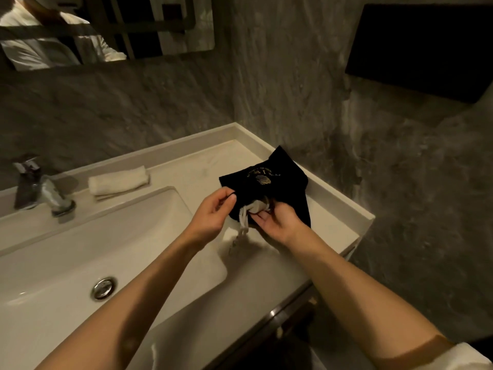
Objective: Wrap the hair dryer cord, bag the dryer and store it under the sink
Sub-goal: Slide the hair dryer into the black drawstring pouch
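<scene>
A black drawstring bag [269, 180] with a gold logo lies on the white counter [338, 222] right of the basin. Something white, the hair dryer [257, 206], shows in the bag's mouth, and its white cord and plug [243, 228] hang out onto the counter. My left hand [213, 213] pinches the left edge of the bag's opening. My right hand [277, 222] holds the right side of the opening, fingers against the white part. Most of the dryer is hidden inside the bag.
A white basin [80, 263] with a chrome drain [103, 288] fills the left. A chrome tap [40, 188] stands behind it, beside a folded white towel [118, 180]. A mirror [106, 28] hangs above. The counter's right edge drops off by a rough grey wall.
</scene>
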